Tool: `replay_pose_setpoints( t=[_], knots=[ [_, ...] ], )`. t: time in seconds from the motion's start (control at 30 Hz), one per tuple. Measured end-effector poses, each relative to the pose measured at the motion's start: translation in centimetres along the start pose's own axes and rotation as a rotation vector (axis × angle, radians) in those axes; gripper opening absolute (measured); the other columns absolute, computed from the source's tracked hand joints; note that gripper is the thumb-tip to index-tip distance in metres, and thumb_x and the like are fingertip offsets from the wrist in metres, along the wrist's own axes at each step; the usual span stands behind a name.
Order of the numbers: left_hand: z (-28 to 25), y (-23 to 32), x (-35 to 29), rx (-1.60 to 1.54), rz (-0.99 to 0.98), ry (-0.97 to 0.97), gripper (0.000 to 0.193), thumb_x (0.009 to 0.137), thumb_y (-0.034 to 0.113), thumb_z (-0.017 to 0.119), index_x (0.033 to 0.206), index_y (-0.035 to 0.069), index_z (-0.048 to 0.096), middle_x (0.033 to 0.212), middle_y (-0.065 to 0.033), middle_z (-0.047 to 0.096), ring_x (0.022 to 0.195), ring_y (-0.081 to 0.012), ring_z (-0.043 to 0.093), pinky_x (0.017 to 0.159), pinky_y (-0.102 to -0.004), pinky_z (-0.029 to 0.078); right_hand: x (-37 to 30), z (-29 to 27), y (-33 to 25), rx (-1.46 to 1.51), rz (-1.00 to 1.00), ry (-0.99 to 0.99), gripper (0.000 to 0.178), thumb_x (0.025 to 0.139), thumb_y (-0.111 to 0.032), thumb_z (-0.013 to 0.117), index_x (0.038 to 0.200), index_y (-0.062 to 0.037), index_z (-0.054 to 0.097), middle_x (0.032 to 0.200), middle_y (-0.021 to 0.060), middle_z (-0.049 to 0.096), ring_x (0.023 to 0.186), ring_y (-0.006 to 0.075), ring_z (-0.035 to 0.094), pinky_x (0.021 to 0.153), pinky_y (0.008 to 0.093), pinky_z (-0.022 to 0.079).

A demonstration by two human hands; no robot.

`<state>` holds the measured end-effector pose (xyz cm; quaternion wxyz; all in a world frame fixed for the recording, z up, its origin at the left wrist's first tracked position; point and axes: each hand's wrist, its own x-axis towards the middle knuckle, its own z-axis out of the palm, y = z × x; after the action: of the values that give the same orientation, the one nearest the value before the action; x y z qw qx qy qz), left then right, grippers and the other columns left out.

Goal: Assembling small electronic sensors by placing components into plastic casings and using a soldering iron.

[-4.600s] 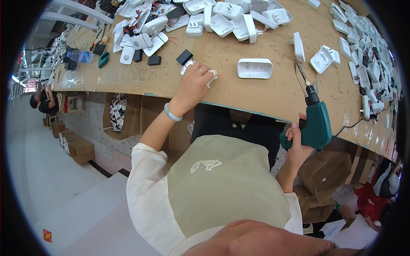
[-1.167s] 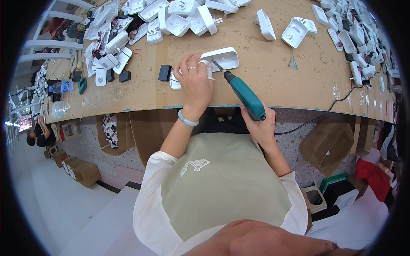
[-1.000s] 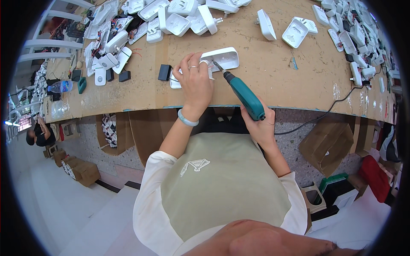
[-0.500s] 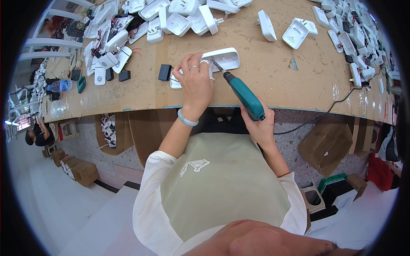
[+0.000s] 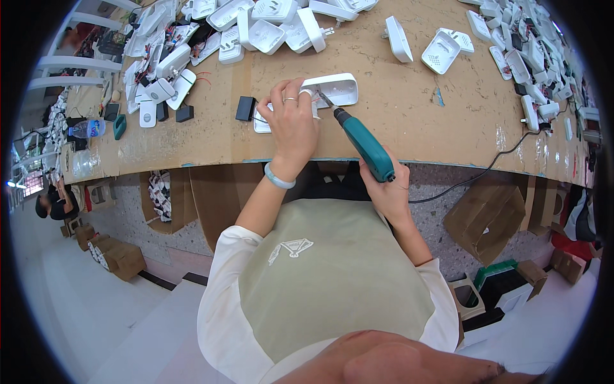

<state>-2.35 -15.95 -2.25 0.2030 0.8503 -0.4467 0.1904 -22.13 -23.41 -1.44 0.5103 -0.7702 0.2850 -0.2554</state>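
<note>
Left hand [image 5: 295,127]: palm down, datum for all bearings, twelve being the top of the view. Fingers bent and slightly parted; tips mostly concealed, so whether they pinch anything is not discernible. Fitted with a ring [image 5: 290,99] and a pale bracelet [image 5: 279,176].

Flat white piece [image 5: 261,125]: partly beneath that hand, protruding towards nine.

White shell [image 5: 344,89]: one, elongated, hollow side visible, just beside the left hand between one and two.

Teal pistol-shaped tool [image 5: 366,146]: one, body between three and four, metal tip pointing to about eleven and reaching the near edge of the shell; contact unclear.

Right hand [image 5: 390,189]: at four, wrapped round the tool's grip; fingers curled, partly hidden beneath the tool body.

Black block [image 5: 245,108]: one, near the flat piece, between nine and ten.

Plug-type white housings [image 5: 268,36]: a cluster, between eleven and twelve.

Mixed white parts [image 5: 157,70]: a heap, at ten.

Further white casings [image 5: 534,67]: a large heap, between two and three.

Black cord [image 5: 502,153]: one, crossing the table edge between three and four.

Clear bottle [image 5: 89,128]: one, lying at nine.

Cardboard-covered table [image 5: 448,131]: beneath the lot.
</note>
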Motion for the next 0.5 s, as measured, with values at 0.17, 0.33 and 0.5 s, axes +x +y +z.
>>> replay_pose_setpoints(
  t=[0.17, 0.33, 0.5],
  knots=[
    [0.08, 0.03, 0.0, -0.02, -0.004, 0.007, 0.016, 0.068, -0.005, 0.067, 0.083, -0.001, 0.064, 0.121, -0.0075, 0.064, 0.118, -0.0296, 0.052, 0.093, -0.0467, 0.031, -0.08, 0.01, 0.42, -0.006, -0.007, -0.033, 0.019, 0.083, 0.001, 0.07, 0.098, -0.0008, 0.058, 0.072, 0.0161, 0.061, 0.061, 0.0261, 0.064, 0.061, 0.0309, 0.049],
    [0.08, 0.08, 0.02, -0.03, -0.01, 0.008, 0.018, 0.065, -0.007, 0.065, 0.082, 0.0, 0.063, 0.121, -0.0077, 0.063, 0.118, -0.0295, 0.053, 0.093, -0.0467, 0.031, -0.25, 0.17, 0.31, 0.014, -0.013, -0.002, 0.023, 0.083, 0.0, 0.071, 0.104, 0.0001, 0.06, 0.075, 0.0162, 0.065, 0.064, 0.0239, 0.065, 0.062, 0.0301, 0.05],
    [0.14, 0.05, -0.01, -0.028, -0.006, 0.016, 0.019, 0.064, -0.008, 0.064, 0.081, 0.0, 0.062, 0.122, -0.0077, 0.063, 0.118, -0.0293, 0.053, 0.093, -0.0465, 0.031, -0.62, -0.08, 0.73, 0.041, -0.043, 0.041, 0.026, 0.085, -0.001, 0.072, 0.109, 0.0012, 0.063, 0.078, 0.0142, 0.068, 0.066, 0.0178, 0.066, 0.064, 0.0276, 0.05]
  ],
)
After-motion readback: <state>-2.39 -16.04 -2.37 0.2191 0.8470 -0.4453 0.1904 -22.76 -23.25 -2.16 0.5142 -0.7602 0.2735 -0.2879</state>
